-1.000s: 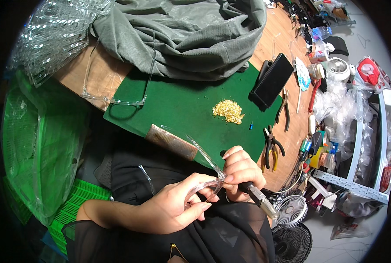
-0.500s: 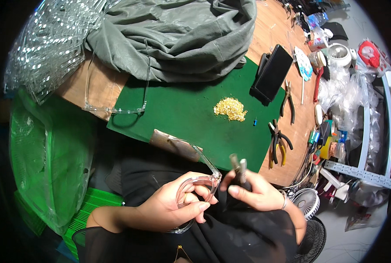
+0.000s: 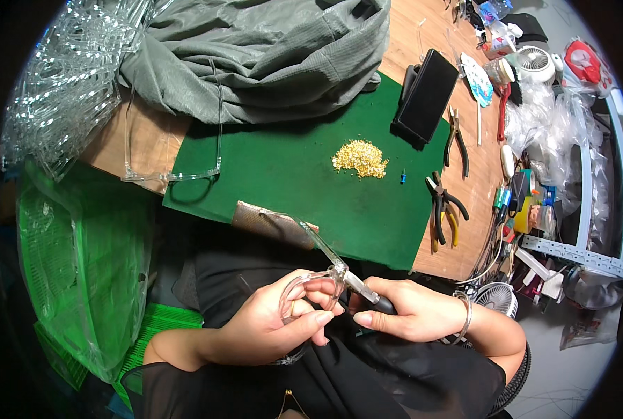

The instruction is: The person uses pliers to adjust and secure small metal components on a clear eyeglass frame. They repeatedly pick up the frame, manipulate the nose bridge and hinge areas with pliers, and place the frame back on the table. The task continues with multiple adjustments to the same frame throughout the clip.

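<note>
My left hand (image 3: 266, 322) is closed around the rims of a clear plastic eyeglass frame (image 3: 325, 249), held above my lap. One temple of it stretches up past the near edge of the green mat (image 3: 290, 153). In my right hand (image 3: 423, 312) is a pair of pliers (image 3: 362, 288) with a dark handle, wrapped by the fingers. Its metal jaws touch the frame's corner, where the temple joins the front. Whether the jaws are closed on a part there is too small to tell.
Golden small parts (image 3: 360, 159) lie piled on the mat near a blue pin (image 3: 403, 177). Another clear frame (image 3: 219, 140) rests at left, below grey cloth (image 3: 255, 63) and many stacked clear frames (image 3: 67, 91). A black phone (image 3: 427, 98) and spare pliers (image 3: 438, 209) are at right.
My right hand has brought the pliers left, from apart and pointing upward to touching the frame's corner. My left hand still holds the frame in much the same place. The view has shifted slightly.
</note>
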Demonstrator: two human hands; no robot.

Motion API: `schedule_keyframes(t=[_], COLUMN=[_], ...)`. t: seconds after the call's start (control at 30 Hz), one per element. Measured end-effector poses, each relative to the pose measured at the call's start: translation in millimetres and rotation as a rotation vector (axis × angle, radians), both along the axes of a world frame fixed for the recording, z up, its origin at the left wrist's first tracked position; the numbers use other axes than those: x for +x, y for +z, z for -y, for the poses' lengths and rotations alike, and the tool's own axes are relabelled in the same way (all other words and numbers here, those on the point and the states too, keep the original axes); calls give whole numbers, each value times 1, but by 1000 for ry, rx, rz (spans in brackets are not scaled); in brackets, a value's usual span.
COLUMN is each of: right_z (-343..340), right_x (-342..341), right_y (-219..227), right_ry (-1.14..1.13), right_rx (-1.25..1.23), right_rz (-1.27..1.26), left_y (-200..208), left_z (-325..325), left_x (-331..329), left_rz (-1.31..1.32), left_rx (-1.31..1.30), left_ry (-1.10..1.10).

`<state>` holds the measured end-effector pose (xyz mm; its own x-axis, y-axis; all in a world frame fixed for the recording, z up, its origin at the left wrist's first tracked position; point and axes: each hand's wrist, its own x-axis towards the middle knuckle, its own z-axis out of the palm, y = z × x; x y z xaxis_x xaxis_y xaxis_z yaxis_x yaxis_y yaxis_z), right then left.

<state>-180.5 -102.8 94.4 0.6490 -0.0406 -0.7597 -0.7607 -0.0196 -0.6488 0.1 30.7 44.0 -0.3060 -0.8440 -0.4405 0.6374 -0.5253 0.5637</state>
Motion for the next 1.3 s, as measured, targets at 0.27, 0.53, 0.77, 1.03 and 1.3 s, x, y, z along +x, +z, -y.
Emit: schedule_keyframes(t=[0.27, 0.53, 0.77, 1.03, 1.3], right_z=[-3, -11, 0, 1, 5], right_x=[6, -5, -7, -8, -5], right_y=[-1, -21, -20, -27, -25], right_ry=[8, -87, -22, 143, 214], right_rx=[-81, -102, -14, -658, -771], right_rz=[-72, 3, 185, 488, 578], left_y=[-2, 0, 0, 2, -5], left_z=[0, 0, -6, -8, -4], left_x=[-4, -5, 0, 4, 10], left_rz=[73, 104, 133, 359, 790], left_rx=[-12, 0, -137, -229, -701], left_ry=[-54, -96, -80, -129, -85])
